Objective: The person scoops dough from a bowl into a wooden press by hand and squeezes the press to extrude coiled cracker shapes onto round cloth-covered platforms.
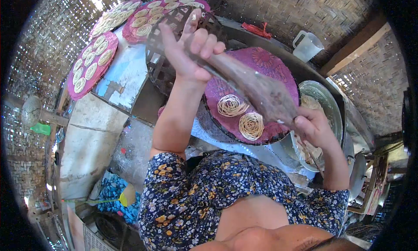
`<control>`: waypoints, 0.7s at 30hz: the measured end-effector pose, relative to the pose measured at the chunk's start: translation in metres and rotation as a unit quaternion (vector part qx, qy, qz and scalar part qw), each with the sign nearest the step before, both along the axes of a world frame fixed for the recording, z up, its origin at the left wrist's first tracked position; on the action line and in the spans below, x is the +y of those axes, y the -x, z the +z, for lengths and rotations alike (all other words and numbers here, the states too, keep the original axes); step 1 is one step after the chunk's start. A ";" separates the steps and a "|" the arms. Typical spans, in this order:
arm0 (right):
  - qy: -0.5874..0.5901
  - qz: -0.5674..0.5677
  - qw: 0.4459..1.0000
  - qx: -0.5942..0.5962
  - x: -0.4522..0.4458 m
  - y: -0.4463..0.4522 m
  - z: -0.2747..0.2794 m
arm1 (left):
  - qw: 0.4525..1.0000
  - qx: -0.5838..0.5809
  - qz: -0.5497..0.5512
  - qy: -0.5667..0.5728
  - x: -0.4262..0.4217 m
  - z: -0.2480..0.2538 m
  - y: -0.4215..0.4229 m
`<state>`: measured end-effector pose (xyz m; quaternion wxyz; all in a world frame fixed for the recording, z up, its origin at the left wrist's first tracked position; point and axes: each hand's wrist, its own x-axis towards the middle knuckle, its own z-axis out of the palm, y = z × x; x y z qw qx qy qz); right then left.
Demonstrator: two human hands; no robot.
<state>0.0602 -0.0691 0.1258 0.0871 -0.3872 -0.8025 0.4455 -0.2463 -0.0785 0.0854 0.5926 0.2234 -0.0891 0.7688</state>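
Observation:
My left hand (193,55) is raised over the work, with some fingers curled around the upper end of a long greyish-brown, wooden-looking piece (257,85). Two of its other digits stick out. My right hand (314,128) is closed on the lower, wider end of the same piece, which slants across in front of me. Beneath it lies a round tray covered in pink cloth (272,59). Two flat coils of pale noodle-like strands, one coil (251,126) and another coil (230,106), rest on the cloth. By my right hand is a large basin (333,107) holding pale material.
Several pink trays of similar coils, such as one tray (104,44), stand at the far left. A dark openwork tray (159,55) is behind my left hand. A plastic jug (308,46) and a red cloth or bag (257,30) sit along the back ledge by a woven wall.

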 end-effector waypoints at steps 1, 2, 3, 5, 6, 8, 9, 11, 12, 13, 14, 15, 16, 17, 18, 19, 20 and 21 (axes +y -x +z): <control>-0.028 -0.008 1.000 0.003 0.000 0.002 0.002 | 1.000 0.002 0.014 -0.011 0.001 0.006 0.000; -0.056 -0.018 0.998 0.007 0.001 0.005 0.004 | 1.000 0.010 0.014 -0.025 0.004 0.009 0.005; -0.061 -0.014 0.998 -0.025 0.001 0.012 0.011 | 0.999 0.020 0.012 -0.039 0.006 0.013 0.013; -0.100 -0.009 0.995 -0.027 0.000 0.026 0.011 | 0.998 0.043 0.022 -0.044 0.003 0.023 0.025; -0.119 -0.007 0.993 -0.028 -0.001 0.030 0.010 | 0.997 0.047 0.020 -0.053 0.002 0.026 0.030; -0.093 0.010 0.996 0.001 0.002 0.032 -0.003 | 0.992 0.087 0.039 -0.086 -0.005 0.027 0.034; -0.079 0.019 0.997 0.015 0.003 0.032 -0.008 | 0.992 0.089 0.045 -0.073 -0.009 0.027 0.032; -0.061 0.034 0.997 0.015 0.000 0.027 -0.013 | 0.993 0.092 0.059 -0.045 -0.020 0.025 0.027; -0.052 0.043 0.998 0.014 -0.002 0.024 -0.015 | 0.995 0.082 0.062 -0.010 -0.023 0.023 0.023; -0.037 0.035 0.998 0.024 -0.007 0.019 -0.014 | 0.995 0.070 0.065 0.025 -0.026 0.021 0.017; -0.018 0.029 0.999 0.025 -0.009 0.014 -0.018 | 0.994 0.058 0.069 0.061 -0.029 0.018 0.010; 0.002 0.023 0.999 0.026 -0.009 0.007 -0.023 | 0.992 0.060 0.072 0.084 -0.030 0.016 0.002; 0.021 0.017 0.999 0.025 -0.010 0.000 -0.027 | 0.993 0.058 0.064 0.086 -0.027 0.012 -0.004; 0.006 0.008 1.000 0.015 -0.010 -0.006 -0.032 | 0.993 0.057 0.054 0.087 -0.022 0.006 -0.009; -0.010 -0.001 1.000 0.004 -0.011 -0.013 -0.035 | 0.994 0.056 0.044 0.086 -0.017 0.001 -0.014; -0.027 -0.012 1.000 -0.006 -0.011 -0.017 -0.038 | 0.992 0.057 0.041 0.108 -0.012 -0.001 -0.018; -0.020 -0.019 1.000 -0.004 -0.010 -0.020 -0.041 | 0.992 0.056 0.036 0.111 -0.007 -0.002 -0.022; -0.013 -0.026 1.000 -0.001 -0.010 -0.023 -0.042 | 0.992 0.055 0.031 0.113 -0.003 -0.003 -0.025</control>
